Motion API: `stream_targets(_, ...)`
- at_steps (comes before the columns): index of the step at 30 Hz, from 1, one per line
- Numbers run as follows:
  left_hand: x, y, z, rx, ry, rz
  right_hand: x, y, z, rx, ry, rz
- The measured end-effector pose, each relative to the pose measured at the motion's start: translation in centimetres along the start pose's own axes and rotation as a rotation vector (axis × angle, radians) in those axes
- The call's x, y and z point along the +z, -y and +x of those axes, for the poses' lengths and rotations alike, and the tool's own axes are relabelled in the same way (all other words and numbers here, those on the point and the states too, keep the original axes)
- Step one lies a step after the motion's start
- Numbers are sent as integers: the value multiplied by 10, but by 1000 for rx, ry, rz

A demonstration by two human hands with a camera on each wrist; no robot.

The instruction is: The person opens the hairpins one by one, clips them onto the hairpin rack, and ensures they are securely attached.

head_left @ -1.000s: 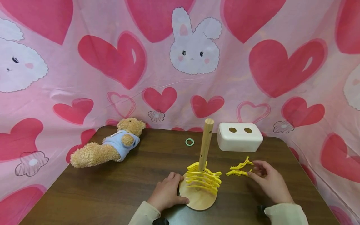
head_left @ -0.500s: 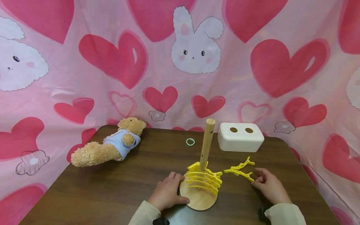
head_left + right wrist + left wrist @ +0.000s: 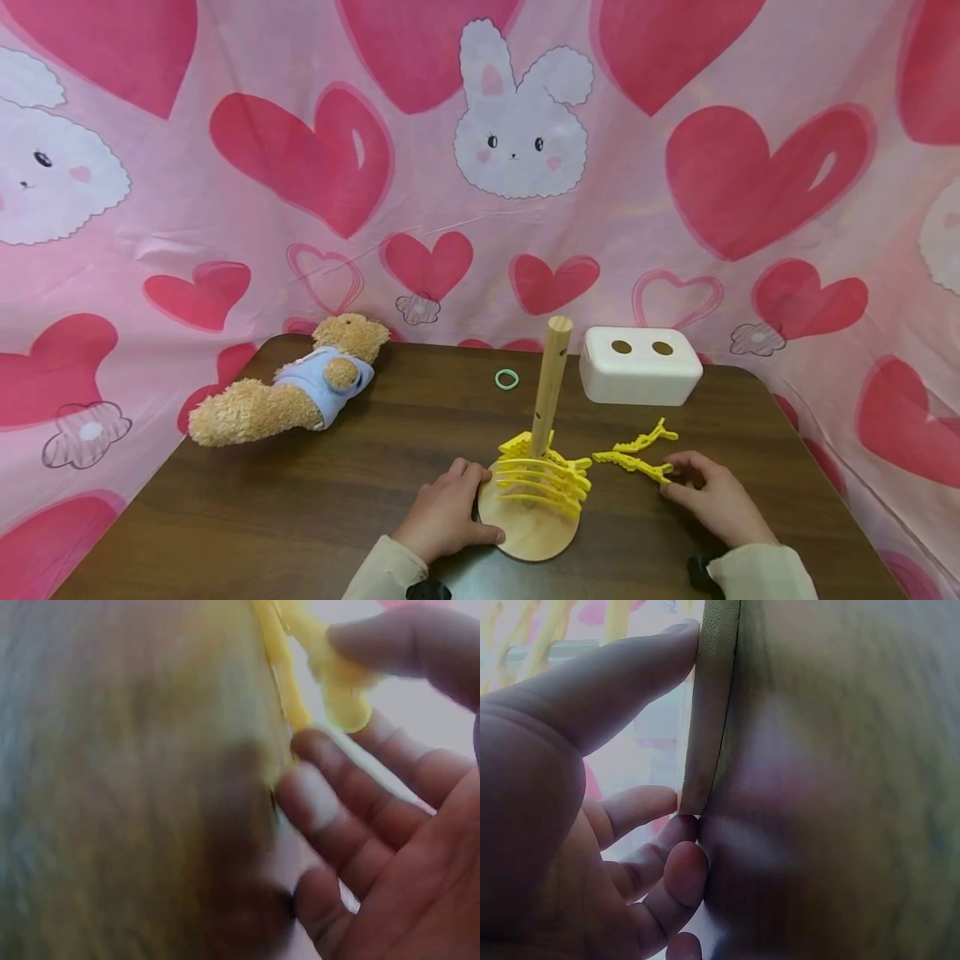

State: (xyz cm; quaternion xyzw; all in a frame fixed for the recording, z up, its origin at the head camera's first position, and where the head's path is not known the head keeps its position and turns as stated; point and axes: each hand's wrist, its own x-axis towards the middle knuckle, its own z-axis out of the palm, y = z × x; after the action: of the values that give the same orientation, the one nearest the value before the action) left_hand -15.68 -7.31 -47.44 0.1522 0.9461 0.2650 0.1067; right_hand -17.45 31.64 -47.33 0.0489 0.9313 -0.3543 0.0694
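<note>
In the head view my left hand [image 3: 447, 514] grips the rim of a round wooden stand [image 3: 531, 533] with an upright dowel. Thumb and fingers lie around its edge, as the left wrist view shows with the base [image 3: 711, 712]. Several yellow clips [image 3: 543, 479] sit low around the dowel. To the right, my right hand [image 3: 717, 500] pinches the forked end of a yellow alligator-style clip [image 3: 628, 461] lying on the table. In the right wrist view the thumb is on the clip's handle [image 3: 349, 705], fingers close beneath. A second yellow clip [image 3: 647, 437] lies just behind it.
A white box [image 3: 641, 371] with two round holes stands at the back right. Near it lies a small green ring [image 3: 506, 380]. A teddy bear [image 3: 330, 375] in a blue top lies at the back left of the dark wooden table [image 3: 300, 508], before a pink cloth.
The right hand drew the nearer clip's forked end toward the person, then shifted slightly back and left. That clip now lies at a different angle. The left hand and stand stay put.
</note>
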Motion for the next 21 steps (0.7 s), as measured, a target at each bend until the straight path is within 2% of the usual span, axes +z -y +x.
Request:
stream_targets(6,0,0,1,-5,4,-13,4,11,-10,-76,-125,125)
stream_targets(15,-1,0,-1,-3,1,-20,-3,41,-26,-237,-269,225)
stream_targets(21,-1,0,-1,-1,-1,-20,-6,54,-35,-314,-303,259)
